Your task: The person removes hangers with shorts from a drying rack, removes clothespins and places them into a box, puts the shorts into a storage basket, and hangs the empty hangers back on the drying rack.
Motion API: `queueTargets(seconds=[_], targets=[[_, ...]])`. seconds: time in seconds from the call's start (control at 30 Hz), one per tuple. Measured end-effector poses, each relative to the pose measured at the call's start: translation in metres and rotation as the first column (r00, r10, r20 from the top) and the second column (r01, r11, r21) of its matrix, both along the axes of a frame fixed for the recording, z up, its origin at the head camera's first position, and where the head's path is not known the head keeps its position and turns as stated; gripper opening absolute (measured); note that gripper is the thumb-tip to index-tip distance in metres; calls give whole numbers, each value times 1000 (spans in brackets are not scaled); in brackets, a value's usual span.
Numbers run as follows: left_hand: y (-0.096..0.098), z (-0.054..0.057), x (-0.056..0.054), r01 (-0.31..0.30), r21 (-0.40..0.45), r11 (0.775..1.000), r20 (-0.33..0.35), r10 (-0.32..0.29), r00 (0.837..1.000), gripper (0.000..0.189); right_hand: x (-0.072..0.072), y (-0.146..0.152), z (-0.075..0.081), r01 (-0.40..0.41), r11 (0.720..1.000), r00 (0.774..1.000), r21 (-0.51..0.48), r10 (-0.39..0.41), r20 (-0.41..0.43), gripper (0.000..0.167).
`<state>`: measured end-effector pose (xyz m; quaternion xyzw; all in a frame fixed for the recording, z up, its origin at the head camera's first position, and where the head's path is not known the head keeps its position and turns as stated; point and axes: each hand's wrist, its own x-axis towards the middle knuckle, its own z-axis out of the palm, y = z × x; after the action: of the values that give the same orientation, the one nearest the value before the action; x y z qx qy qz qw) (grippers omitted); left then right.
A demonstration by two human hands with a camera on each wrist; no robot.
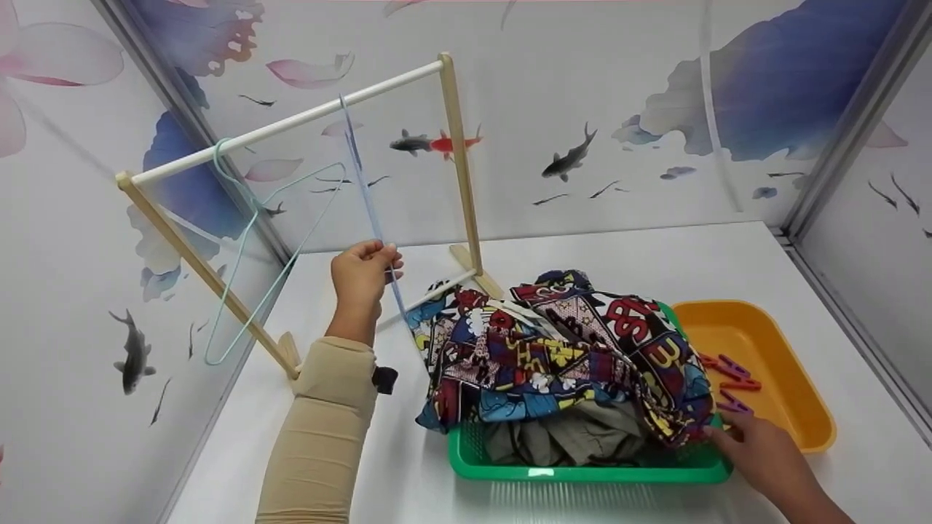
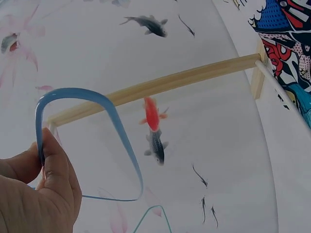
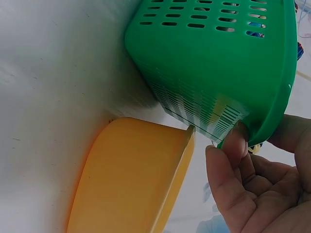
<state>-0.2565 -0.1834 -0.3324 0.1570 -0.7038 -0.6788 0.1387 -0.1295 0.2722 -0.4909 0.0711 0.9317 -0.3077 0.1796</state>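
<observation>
My left hand (image 1: 364,273) pinches a blue clothes hanger (image 1: 370,196) low on its side, thumb against fingers. The hanger hangs edge-on from the white rod of a wooden drying rack (image 1: 291,121). To its left a mint-green hanger (image 1: 256,207) hangs on the same rod. My right hand (image 1: 764,455) holds the near right corner of a green basket (image 1: 582,475); in the right wrist view its fingers curl under the rim, with the thumb on the other side. A comic-print garment (image 1: 539,356) is heaped over the basket, with a grey-green cloth (image 1: 575,437) beneath it.
An orange tub (image 1: 804,393) stands right of the basket, close beside it. Several red and purple clothespins (image 1: 739,384) lie inside it. The rack's foot (image 1: 473,269) stands just behind the garment. Printed wall panels enclose the white table.
</observation>
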Motion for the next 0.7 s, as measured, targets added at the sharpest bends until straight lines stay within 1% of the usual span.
queueTargets(seconds=[0.23,0.5,0.6,0.7], targets=[[-1,6,-11,3,36,999,-1,-3,1000,20,1,-2,0,6,1000,1000,19,-6,-6,67],[-4,18,-17,8,20,1000,21,-9,1000,18,0,0,-2,-1,999,1000,37,2,-19,72],[-5,20,-19,13,21,1000,34,-14,999,18,0,0,-3,-2,1000,1000,31,2,-23,71],[-7,20,-21,19,21,1000,47,-20,999,17,1,0,-2,-3,1000,1000,29,3,-30,70]])
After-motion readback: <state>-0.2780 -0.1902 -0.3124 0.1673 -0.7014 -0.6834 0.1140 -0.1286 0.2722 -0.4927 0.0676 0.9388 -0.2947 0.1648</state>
